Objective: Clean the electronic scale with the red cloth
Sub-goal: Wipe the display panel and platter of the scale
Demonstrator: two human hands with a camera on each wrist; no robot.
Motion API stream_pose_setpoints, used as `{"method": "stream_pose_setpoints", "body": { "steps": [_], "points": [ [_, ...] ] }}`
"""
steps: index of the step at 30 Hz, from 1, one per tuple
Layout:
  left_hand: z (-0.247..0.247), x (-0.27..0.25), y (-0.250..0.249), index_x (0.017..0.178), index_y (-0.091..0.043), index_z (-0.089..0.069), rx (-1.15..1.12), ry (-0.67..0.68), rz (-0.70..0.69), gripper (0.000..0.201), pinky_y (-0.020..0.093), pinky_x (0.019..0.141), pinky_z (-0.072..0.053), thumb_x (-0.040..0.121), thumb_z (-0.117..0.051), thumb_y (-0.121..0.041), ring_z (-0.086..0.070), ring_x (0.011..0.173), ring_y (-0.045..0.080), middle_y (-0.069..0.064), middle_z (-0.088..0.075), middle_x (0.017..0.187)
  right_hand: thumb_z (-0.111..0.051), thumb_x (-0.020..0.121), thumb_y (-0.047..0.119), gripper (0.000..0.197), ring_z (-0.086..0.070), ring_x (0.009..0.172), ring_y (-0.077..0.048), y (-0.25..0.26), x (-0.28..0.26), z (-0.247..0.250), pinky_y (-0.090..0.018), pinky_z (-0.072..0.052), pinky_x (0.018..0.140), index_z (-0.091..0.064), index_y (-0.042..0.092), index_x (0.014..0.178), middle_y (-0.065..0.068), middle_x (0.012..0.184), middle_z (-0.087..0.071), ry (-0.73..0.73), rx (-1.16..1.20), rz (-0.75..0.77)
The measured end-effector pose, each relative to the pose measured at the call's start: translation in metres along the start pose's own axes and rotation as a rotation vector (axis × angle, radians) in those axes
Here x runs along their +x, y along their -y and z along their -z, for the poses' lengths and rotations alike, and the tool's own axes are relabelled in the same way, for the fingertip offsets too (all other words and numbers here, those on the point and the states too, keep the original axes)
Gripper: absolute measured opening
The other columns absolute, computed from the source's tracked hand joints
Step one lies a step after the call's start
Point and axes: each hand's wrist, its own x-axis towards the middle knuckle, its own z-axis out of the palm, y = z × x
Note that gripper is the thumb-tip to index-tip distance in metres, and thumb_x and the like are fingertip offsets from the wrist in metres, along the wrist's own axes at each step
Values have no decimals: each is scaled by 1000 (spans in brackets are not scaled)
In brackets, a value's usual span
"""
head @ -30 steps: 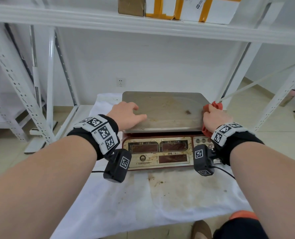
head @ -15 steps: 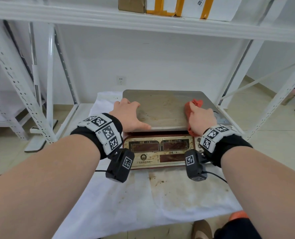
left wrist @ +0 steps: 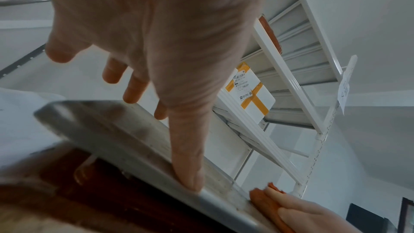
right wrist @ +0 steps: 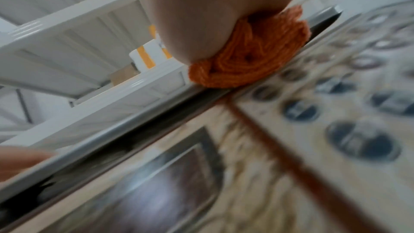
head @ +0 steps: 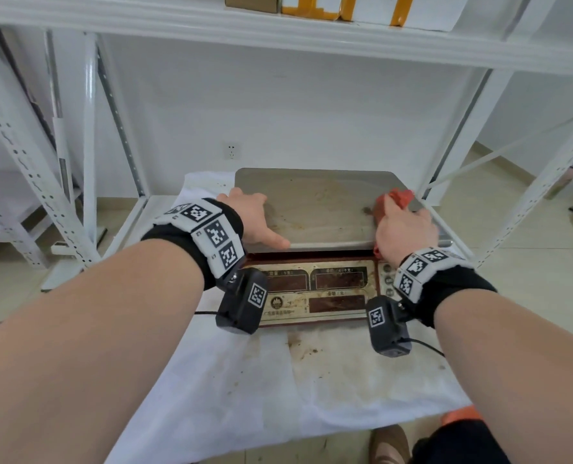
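Note:
The electronic scale has a stained steel platter (head: 318, 209) and a dirty front panel (head: 311, 289) with displays and buttons. My left hand (head: 255, 222) lies flat on the platter's left side. Its thumb (left wrist: 186, 166) runs along the platter's (left wrist: 125, 130) front edge. My right hand (head: 402, 229) holds the bunched red cloth (head: 398, 199) and presses it on the right part of the platter. In the right wrist view the cloth (right wrist: 251, 54) bulges from under the palm at the platter's front rim, just above the buttons (right wrist: 358, 141). The left wrist view shows the cloth (left wrist: 266, 206) under my right fingers.
The scale stands on a stained white sheet (head: 311, 380) on a low shelf board. White perforated rack uprights (head: 30, 182) rise on both sides. A shelf above carries taped boxes (head: 345, 8). A wall socket (head: 232, 150) sits behind. A shoe (head: 390, 445) shows at the bottom.
My right hand slid the red cloth from the platter's right edge leftward onto the platter surface. The left hand stayed on the platter's left side.

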Motion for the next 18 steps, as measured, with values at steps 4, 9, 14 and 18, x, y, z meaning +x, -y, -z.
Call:
{"method": "stream_pose_setpoints", "body": {
  "steps": [4, 9, 14, 18],
  "points": [
    [3, 2, -2, 149, -27, -11, 10, 49, 27, 109, 50, 104, -37, 64, -64, -72, -36, 131, 34, 12, -21, 148, -36, 88, 11, 46, -35, 121, -36, 0, 1, 7, -45, -32, 98, -38, 19, 134, -18, 131, -46, 52, 33, -188],
    [11, 5, -7, 149, -25, -10, 93, 74, 12, 110, 49, 105, -36, 65, -63, -72, -35, 132, 34, 15, -23, 149, -35, 89, 9, 53, -38, 113, -33, 37, -4, -6, -41, -35, 90, -30, 22, 140, -11, 132, -47, 68, 50, 6],
    [9, 7, -7, 150, -25, -10, 121, 85, -2, 111, 47, 105, -37, 65, -60, -75, -38, 130, 33, 16, -30, 147, -32, 95, 11, 46, -43, 107, -32, 0, 6, 2, -43, -38, 92, -31, 25, 139, -18, 127, -49, 79, 28, -20],
    [11, 6, -7, 150, -21, -7, 130, 94, -15, 110, 43, 106, -37, 68, -60, -72, -38, 132, 30, 12, -31, 149, -37, 91, 10, 55, -34, 125, -39, 7, 10, 9, -48, -33, 103, -28, 28, 142, -21, 139, -35, 158, 14, -212]
  ]
}}
